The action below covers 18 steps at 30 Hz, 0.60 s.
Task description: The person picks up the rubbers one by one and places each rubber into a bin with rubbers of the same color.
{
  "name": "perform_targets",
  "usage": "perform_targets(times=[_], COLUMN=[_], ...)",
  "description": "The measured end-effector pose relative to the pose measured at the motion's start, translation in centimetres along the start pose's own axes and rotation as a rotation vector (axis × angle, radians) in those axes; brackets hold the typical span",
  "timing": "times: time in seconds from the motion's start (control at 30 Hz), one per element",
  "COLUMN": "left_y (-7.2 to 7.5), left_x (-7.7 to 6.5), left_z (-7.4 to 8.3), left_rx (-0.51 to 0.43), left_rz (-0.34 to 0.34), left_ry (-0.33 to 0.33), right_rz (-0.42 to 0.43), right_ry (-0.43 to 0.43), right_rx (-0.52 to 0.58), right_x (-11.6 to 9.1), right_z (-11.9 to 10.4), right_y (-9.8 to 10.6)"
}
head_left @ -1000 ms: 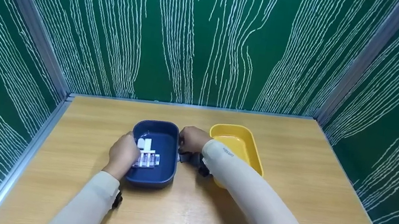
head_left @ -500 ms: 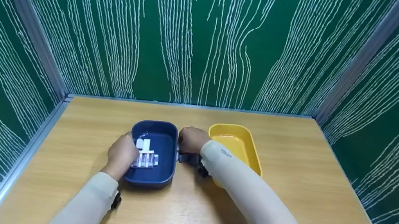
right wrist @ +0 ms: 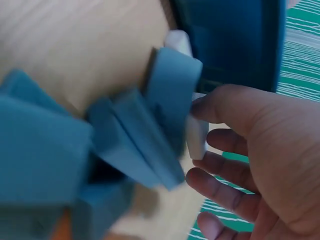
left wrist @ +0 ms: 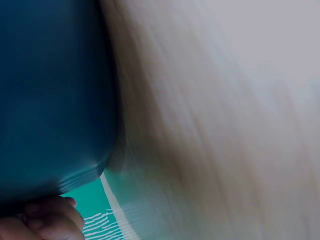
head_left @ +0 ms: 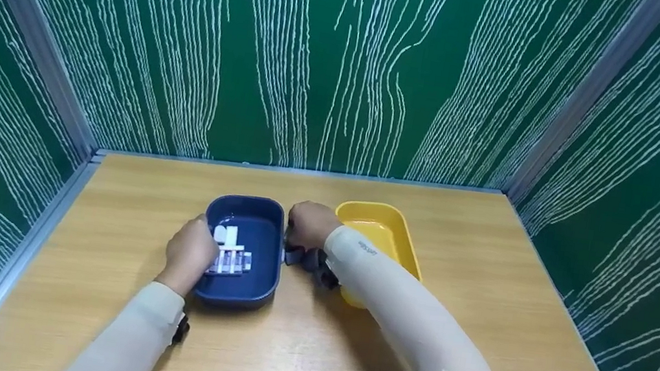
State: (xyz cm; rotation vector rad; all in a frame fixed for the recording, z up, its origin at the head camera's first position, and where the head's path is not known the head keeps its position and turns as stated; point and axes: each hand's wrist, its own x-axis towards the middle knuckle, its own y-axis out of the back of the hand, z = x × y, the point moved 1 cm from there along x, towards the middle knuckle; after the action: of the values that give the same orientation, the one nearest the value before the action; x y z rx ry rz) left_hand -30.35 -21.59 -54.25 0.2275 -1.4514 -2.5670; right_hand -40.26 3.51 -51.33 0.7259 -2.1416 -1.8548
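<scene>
A dark blue tray stands left of the table's middle, several small white and purple blocks inside on its left. My left hand grips the tray's left side; in the left wrist view only curled fingers show by its blue wall. Across the tray, my right hand has its fingers bent near the right rim. In the right wrist view the thumb lies over a small white block; the index fingertip seems partly behind it. Blue-grey blocks crowd beside these fingers, blurred; their kind is unclear.
A yellow tray stands right of the blue one, partly hidden by the right forearm. The wooden table is walled by green panels with white wavy lines. Dark wrist gear sits on the left sleeve.
The whole view has shifted slightly, so everything appears a little further left. Both hands keep their places at the blue tray's sides.
</scene>
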Motion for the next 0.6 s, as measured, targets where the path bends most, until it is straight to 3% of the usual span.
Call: perform_targets(times=[0.3, 0.47, 0.6], left_y=[-0.1, -0.2, -0.2], left_x=[0.1, 0.1, 0.1], left_z=[-0.2, -0.2, -0.1], left_rx=[-0.003, 0.002, 0.010], left_rz=[0.001, 0.016, 0.030], left_ry=[-0.001, 0.000, 0.003], right_rz=[0.145, 0.248, 0.242], right_ry=[0.000, 0.055, 0.118], right_rx=[0.011, -0.004, 0.030], right_x=[-0.9, -0.8, -0.9], right_z=[-0.6, -1.8, -3.6], right_y=[3.4, 3.5, 3.1])
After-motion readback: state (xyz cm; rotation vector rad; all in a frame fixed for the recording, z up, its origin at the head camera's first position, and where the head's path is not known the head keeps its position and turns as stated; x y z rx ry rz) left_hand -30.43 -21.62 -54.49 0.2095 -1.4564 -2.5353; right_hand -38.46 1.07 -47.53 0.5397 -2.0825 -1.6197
